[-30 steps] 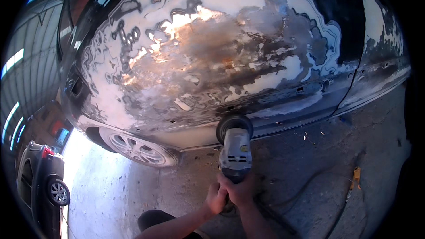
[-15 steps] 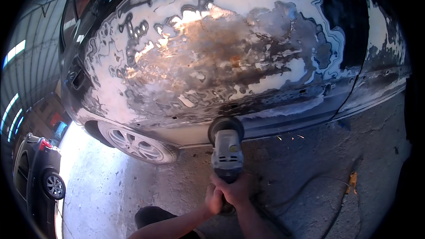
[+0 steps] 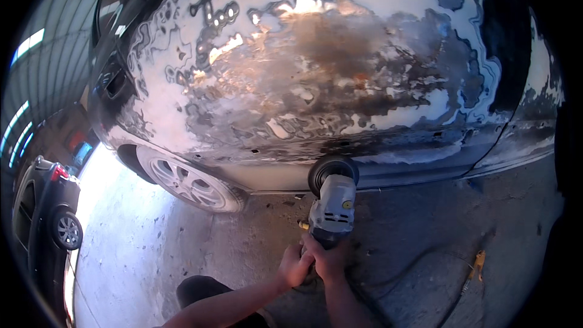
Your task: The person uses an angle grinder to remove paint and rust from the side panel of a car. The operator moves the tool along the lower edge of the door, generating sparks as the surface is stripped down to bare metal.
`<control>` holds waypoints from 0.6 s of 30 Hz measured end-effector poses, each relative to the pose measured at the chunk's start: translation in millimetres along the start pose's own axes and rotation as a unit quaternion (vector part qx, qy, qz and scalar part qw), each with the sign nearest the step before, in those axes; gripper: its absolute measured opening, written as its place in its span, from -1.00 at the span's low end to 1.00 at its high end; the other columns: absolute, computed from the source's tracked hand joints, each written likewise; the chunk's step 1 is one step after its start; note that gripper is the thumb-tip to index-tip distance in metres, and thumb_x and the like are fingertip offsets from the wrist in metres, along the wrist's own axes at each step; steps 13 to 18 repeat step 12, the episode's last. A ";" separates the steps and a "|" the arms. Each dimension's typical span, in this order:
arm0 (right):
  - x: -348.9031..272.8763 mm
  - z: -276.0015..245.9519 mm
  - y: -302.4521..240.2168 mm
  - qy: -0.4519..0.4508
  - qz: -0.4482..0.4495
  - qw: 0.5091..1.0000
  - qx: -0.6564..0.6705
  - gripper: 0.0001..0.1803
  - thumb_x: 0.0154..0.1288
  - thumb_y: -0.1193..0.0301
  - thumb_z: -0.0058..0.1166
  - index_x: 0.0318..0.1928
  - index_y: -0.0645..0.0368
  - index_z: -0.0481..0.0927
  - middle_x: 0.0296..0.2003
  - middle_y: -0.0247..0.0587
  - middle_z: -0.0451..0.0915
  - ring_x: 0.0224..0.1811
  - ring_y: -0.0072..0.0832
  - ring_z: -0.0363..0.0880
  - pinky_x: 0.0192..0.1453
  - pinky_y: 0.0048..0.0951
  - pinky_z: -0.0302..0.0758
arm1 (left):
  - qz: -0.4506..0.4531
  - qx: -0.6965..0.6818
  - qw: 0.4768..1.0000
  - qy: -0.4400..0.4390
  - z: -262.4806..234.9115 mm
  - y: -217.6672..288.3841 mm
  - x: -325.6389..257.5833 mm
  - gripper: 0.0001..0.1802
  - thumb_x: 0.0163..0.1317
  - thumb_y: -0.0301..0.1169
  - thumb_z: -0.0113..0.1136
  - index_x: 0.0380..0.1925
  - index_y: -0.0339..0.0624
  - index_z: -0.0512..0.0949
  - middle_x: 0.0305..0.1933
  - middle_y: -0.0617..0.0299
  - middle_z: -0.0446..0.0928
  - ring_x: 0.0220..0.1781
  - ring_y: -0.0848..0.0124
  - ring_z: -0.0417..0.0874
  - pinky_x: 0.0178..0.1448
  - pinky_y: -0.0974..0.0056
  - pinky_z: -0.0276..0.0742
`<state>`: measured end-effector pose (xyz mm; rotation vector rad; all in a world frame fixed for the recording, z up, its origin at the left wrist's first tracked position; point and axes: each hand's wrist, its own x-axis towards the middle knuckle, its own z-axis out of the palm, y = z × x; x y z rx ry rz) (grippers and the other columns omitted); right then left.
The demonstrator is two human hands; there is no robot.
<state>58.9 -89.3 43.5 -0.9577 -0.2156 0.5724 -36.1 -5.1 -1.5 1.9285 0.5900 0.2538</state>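
A grey angle grinder [image 3: 331,203] points away from me, its black round disc [image 3: 333,171] pressed against the lower edge of a car door panel [image 3: 316,79] that is sanded down to patches of bare metal, white filler and rust-brown. My right hand [image 3: 331,258] grips the grinder's rear body. Just to its left, my left hand [image 3: 294,265] is wrapped around the grinder's rear end. Both forearms come up from the lower edge of the view.
The car's wheel [image 3: 188,182] stands left of the grinder on a concrete floor [image 3: 425,237]. A dark parked car [image 3: 51,212] sits at far left. A small orange-yellow tool [image 3: 477,265] and a cable lie on the floor to the right. My dark-clad knee [image 3: 203,291] is below.
The grinder and both hands have shifted slightly to the right along the door's lower edge. The view has tilted, so the car sits lower and further right.
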 end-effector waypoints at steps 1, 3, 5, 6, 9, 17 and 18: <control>0.3 -0.5 -0.6 -0.014 0.002 1.000 -0.002 -0.65 -0.19 0.42 0.35 -0.33 0.20 0.54 -0.46 -0.34 0.56 -0.45 -0.58 0.53 -0.35 -0.46 0.48 | 0.008 0.005 1.000 -0.009 -0.6 -1.6 0.2 -0.43 0.22 -0.01 -0.15 -0.27 -0.42 0.46 -0.21 -0.14 0.53 -0.14 0.12 0.55 -0.08 0.15 0.42; 0.2 6.8 -7.3 -0.047 -0.024 0.991 -0.127 -0.67 -0.18 0.45 0.32 -0.32 0.20 0.53 -0.46 -0.35 0.55 -0.46 -0.60 0.52 -0.36 -0.49 0.48 | 0.095 -0.021 0.987 0.127 15.2 -4.5 -3.5 -0.45 0.22 -0.03 -0.14 -0.27 -0.42 0.46 -0.23 -0.15 0.53 -0.14 0.14 0.55 -0.09 0.14 0.42; 2.1 8.3 -3.4 -0.071 -0.029 0.982 -0.174 -0.65 -0.17 0.40 0.34 -0.31 0.21 0.54 -0.44 -0.31 0.58 -0.41 -0.55 0.55 -0.29 -0.46 0.49 | 0.135 -0.035 0.973 0.186 20.0 -8.7 -6.4 -0.48 0.23 -0.06 -0.14 -0.23 -0.41 0.44 -0.20 -0.16 0.51 -0.12 0.12 0.54 -0.08 0.13 0.42; 5.5 6.5 7.1 -0.080 -0.021 0.984 -0.159 -0.61 -0.16 0.32 0.36 -0.29 0.22 0.56 -0.41 -0.28 0.61 -0.36 -0.50 0.59 -0.22 -0.43 0.51 | 0.132 -0.037 0.974 0.178 16.4 -11.8 -7.8 -0.49 0.24 -0.08 -0.14 -0.19 -0.40 0.43 -0.16 -0.17 0.49 -0.10 0.11 0.53 -0.06 0.13 0.41; 6.8 7.4 25.3 -0.056 -0.010 0.992 -0.111 -0.51 -0.15 0.22 0.37 -0.20 0.22 0.57 -0.32 -0.22 0.64 -0.26 -0.44 0.63 -0.12 -0.40 0.52 | 0.139 0.042 0.984 0.104 -2.1 -27.8 -5.4 -0.52 0.27 -0.10 -0.15 -0.08 -0.33 0.39 -0.04 -0.19 0.42 0.00 0.03 0.47 -0.01 0.11 0.40; 9.4 6.1 34.9 -0.088 0.005 0.983 -0.161 -0.42 -0.12 0.22 0.36 -0.07 0.21 0.51 -0.25 -0.16 0.63 -0.21 -0.38 0.63 -0.10 -0.38 0.52 | 0.084 -0.031 0.991 0.102 -0.3 -56.1 -0.5 -0.48 0.22 -0.04 -0.07 -0.02 -0.24 0.39 0.05 -0.20 0.38 0.06 -0.03 0.45 0.04 0.07 0.38; 9.4 6.1 34.9 -0.088 0.005 0.983 -0.161 -0.42 -0.12 0.22 0.36 -0.07 0.21 0.51 -0.25 -0.16 0.63 -0.21 -0.38 0.63 -0.10 -0.38 0.52 | 0.084 -0.031 0.991 0.102 -0.3 -56.1 -0.5 -0.48 0.22 -0.04 -0.07 -0.02 -0.24 0.39 0.05 -0.20 0.38 0.06 -0.03 0.45 0.04 0.07 0.38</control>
